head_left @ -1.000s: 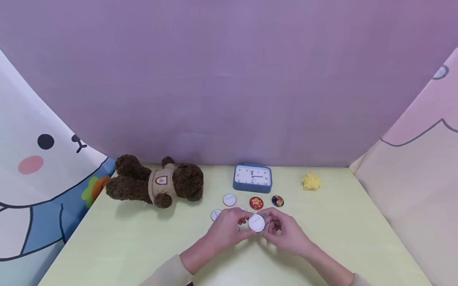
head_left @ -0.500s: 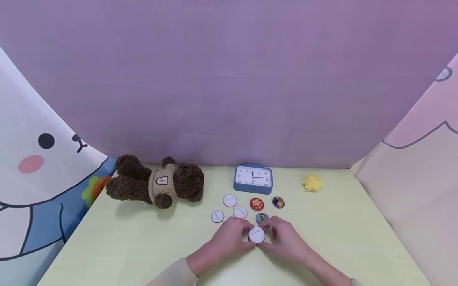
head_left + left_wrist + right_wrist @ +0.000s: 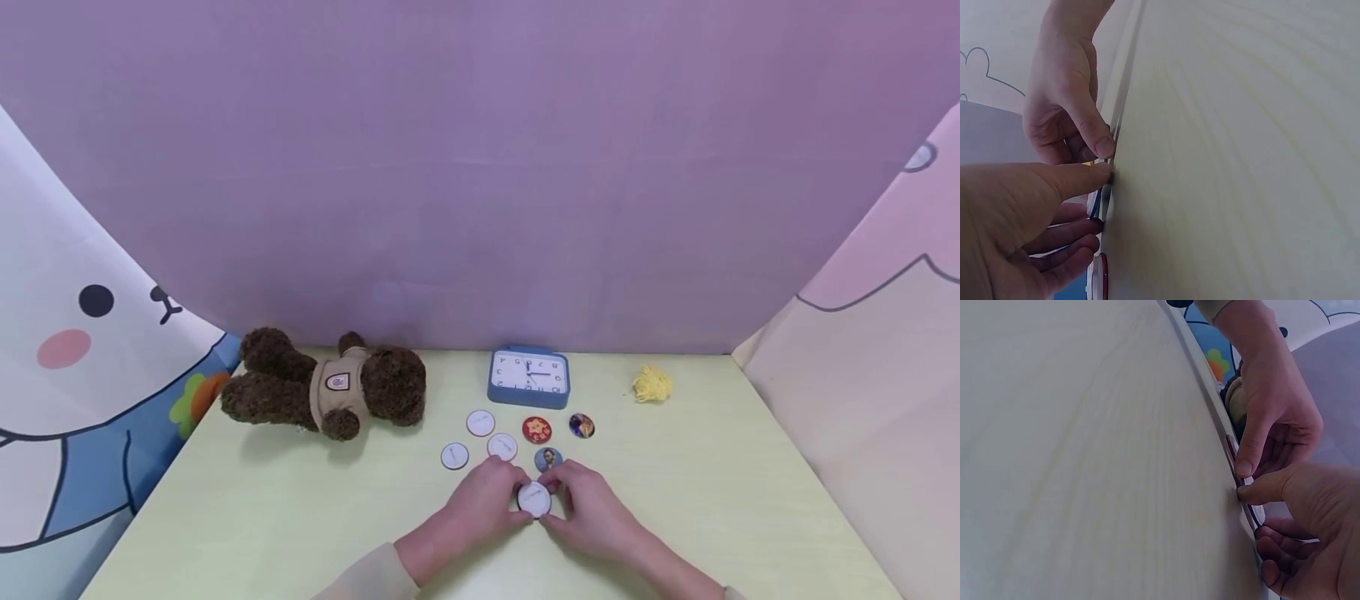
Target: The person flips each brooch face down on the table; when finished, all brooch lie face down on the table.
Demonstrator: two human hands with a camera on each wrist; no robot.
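Observation:
A round pin-back button badge [image 3: 534, 499], white back facing up, is held low at the table by both hands. My left hand [image 3: 486, 502] pinches its left edge between thumb and fingers, and my right hand [image 3: 594, 510] pinches the right edge. Just beyond it lies a blue badge with a portrait [image 3: 548, 459]. Three white-backed badges [image 3: 502, 447] lie to the left and behind, while a red star badge [image 3: 537, 430] and a dark, colourful badge [image 3: 581, 426] lie farther back. In the wrist views the thumbs almost meet, and the held badge shows only edge-on.
A blue clock [image 3: 528, 377] lies face up, upside down to me, at the back of the pale table [image 3: 735, 500]. On the back left a brown teddy bear [image 3: 337, 387] lies on its side. A yellow yarn bundle [image 3: 652, 384] sits back right. Fabric walls surround the table.
Both hands have drawn the pinched badge toward me and lower. The blue portrait badge and the white-backed badges, partly covered one second ago, now show more fully.

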